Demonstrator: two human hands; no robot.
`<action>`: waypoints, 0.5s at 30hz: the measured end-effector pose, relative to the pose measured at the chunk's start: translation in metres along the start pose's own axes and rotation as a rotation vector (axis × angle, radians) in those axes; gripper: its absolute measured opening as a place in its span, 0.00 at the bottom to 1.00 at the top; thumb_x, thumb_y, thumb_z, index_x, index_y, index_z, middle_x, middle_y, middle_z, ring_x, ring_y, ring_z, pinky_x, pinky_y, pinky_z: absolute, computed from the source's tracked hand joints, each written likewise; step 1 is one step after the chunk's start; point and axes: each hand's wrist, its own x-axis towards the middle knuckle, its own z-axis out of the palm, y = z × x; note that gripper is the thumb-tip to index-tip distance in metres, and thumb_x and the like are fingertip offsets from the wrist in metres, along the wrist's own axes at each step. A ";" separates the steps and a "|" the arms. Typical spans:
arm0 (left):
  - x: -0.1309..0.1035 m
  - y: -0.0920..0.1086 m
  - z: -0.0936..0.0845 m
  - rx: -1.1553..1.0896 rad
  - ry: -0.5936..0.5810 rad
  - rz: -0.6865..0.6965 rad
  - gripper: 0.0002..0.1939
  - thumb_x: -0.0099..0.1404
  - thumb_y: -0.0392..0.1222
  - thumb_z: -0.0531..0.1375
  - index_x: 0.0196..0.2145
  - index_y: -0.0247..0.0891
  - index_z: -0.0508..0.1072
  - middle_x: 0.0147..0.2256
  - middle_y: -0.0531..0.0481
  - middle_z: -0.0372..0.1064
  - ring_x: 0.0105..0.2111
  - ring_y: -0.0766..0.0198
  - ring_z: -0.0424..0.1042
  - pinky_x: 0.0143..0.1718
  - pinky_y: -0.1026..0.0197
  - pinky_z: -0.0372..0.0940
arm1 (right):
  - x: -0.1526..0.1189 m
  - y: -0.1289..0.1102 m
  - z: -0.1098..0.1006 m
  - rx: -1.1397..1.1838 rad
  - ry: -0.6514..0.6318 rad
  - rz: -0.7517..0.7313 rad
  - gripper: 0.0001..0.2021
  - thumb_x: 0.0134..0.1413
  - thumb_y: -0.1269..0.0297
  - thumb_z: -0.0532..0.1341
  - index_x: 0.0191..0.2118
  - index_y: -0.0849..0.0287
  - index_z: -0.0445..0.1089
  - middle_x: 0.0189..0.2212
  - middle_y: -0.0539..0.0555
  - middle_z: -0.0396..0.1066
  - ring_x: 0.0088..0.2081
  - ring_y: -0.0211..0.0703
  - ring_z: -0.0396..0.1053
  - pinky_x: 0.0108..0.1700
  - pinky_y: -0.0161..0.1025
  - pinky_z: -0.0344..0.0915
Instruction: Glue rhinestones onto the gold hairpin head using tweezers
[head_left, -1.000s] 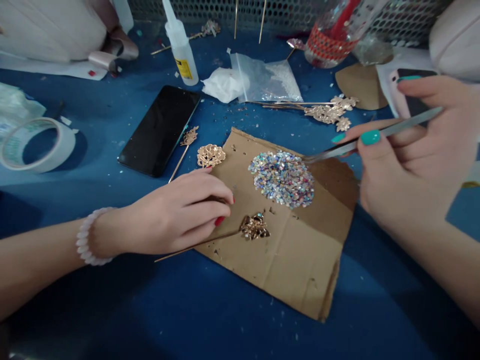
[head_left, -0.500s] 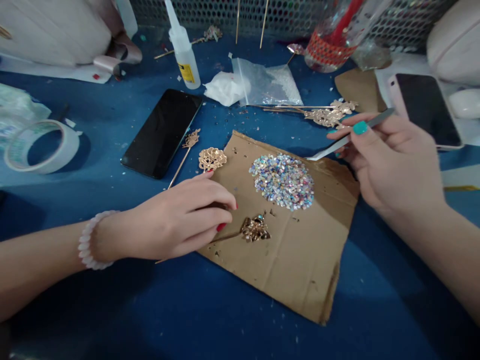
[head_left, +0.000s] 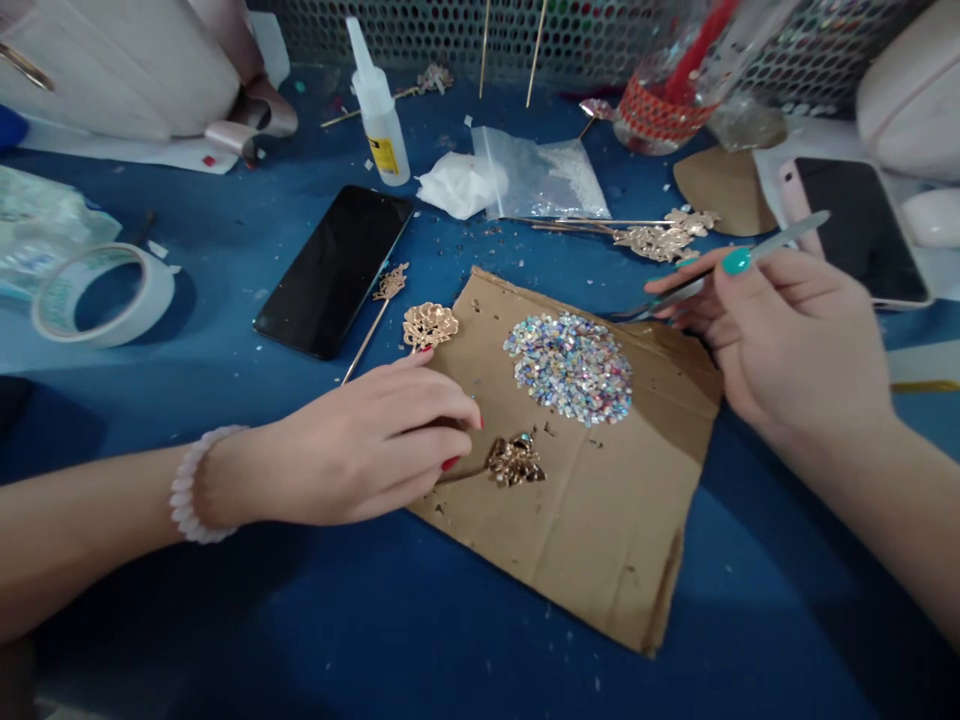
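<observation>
My left hand [head_left: 360, 440] is closed, with thumb and fingers around the thin stem of a gold flower hairpin [head_left: 516, 460]. The hairpin's flower head rests on a piece of cardboard [head_left: 600, 530] and carries a small shiny stone. Between the fingers of my right hand [head_left: 795, 330] is a pair of metal tweezers [head_left: 784, 232], angled down to the left. Their tips are close to the upper right of a pile of iridescent rhinestones [head_left: 574, 368] on the cardboard. Beside my left fingertips lies another gold flower piece [head_left: 430, 326].
A black phone [head_left: 334, 270], a tape roll [head_left: 105, 300] and a glue bottle [head_left: 381, 120] stand to the left and back. Behind the cardboard are a clear plastic bag [head_left: 544, 175] and several gold hairpins [head_left: 664, 235]. A pink-edged phone [head_left: 855, 230] lies beyond my right hand.
The tweezers have turned slightly in my right hand, their tips shifting a little left toward the rhinestones. My left hand keeps its hold on the hairpin. The whole view has shifted slightly.
</observation>
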 end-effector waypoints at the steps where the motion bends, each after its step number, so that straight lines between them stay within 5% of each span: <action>1: 0.000 0.000 0.000 0.003 0.000 0.003 0.07 0.71 0.30 0.53 0.41 0.35 0.71 0.44 0.45 0.73 0.47 0.61 0.72 0.68 0.50 0.56 | 0.000 0.000 0.000 0.011 0.014 -0.014 0.07 0.60 0.61 0.68 0.32 0.56 0.79 0.32 0.51 0.79 0.29 0.32 0.74 0.32 0.31 0.70; 10: -0.001 0.004 0.002 0.064 0.033 -0.003 0.09 0.73 0.32 0.51 0.43 0.38 0.70 0.43 0.50 0.75 0.47 0.64 0.73 0.68 0.53 0.52 | -0.003 -0.006 0.003 0.003 0.149 -0.141 0.06 0.48 0.64 0.75 0.32 0.58 0.81 0.27 0.53 0.78 0.27 0.39 0.77 0.33 0.36 0.78; 15: 0.005 0.011 -0.006 0.089 0.050 0.049 0.07 0.71 0.32 0.53 0.41 0.37 0.71 0.39 0.50 0.77 0.36 0.64 0.72 0.42 0.60 0.67 | -0.028 -0.027 0.009 -0.281 0.080 -0.236 0.07 0.55 0.72 0.69 0.35 0.51 0.83 0.30 0.48 0.81 0.30 0.37 0.80 0.34 0.30 0.78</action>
